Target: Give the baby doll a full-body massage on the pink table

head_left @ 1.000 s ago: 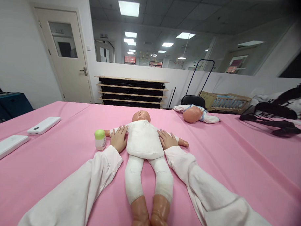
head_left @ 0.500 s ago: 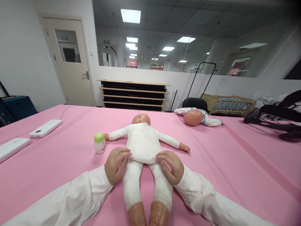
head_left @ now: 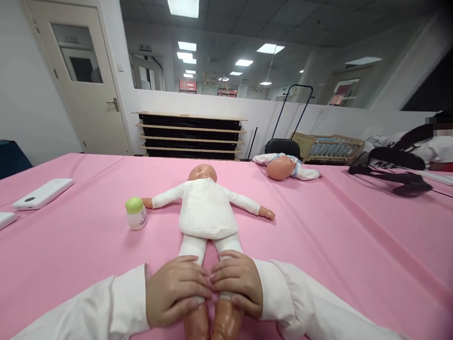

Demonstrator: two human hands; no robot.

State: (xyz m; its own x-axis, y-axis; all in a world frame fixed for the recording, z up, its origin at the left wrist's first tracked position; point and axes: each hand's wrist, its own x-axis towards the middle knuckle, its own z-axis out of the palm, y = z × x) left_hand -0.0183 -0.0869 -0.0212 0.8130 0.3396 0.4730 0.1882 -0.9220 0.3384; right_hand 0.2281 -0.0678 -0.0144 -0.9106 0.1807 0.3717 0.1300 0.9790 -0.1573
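A baby doll (head_left: 207, 210) with a white cloth body lies on its back on the pink-covered table (head_left: 326, 246). Its head is at the far end, its arms are spread and its brown feet point toward me. My left hand (head_left: 178, 290) is wrapped over the doll's leg on the left, around the knee and shin. Over the other leg, my right hand (head_left: 238, 281) is curled in the same way. The fingertips of both hands nearly meet between the legs. Beside the doll's hand on the left stands a small jar (head_left: 136, 214) with a green lid.
Two white devices like power banks, one (head_left: 45, 193) whole in view, lie at the left. A second doll (head_left: 282, 167) in light clothes lies at the far edge. Black strapped gear (head_left: 392, 169) sits at the right, with a person partly visible beyond it.
Both my hands have moved from the sides of the doll's hips down to its lower legs and closed around them. The camera view has shifted a little to the right.
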